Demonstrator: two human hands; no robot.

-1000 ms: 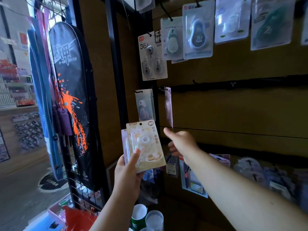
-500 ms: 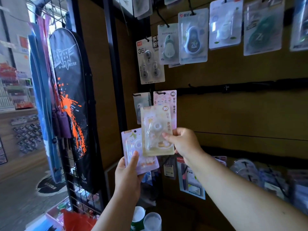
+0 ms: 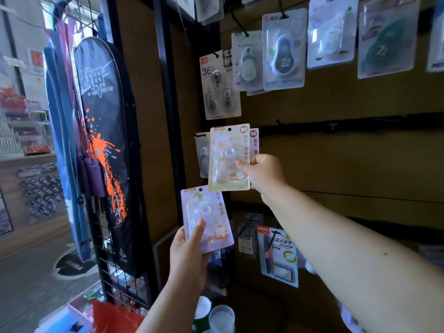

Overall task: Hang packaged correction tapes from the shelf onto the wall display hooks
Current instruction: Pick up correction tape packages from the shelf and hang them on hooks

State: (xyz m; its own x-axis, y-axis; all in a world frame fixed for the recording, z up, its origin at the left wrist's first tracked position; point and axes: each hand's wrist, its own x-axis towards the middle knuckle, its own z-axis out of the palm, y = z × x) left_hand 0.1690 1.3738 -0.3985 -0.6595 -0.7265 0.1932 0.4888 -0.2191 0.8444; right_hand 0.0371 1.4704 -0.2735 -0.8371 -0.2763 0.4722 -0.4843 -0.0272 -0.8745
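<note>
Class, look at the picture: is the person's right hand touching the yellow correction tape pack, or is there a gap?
Touching. The head view shows the right hand pinching the yellow pack at its right edge, thumb on the front.

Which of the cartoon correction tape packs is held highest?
The yellow pack, pinched by the right hand at the hook; the purple pack sits lower in the left hand.

The yellow pack (image 3: 229,157) and the pink pack (image 3: 254,143) behind it read "30"; the grey three-pack (image 3: 219,87) reads "36".
</note>
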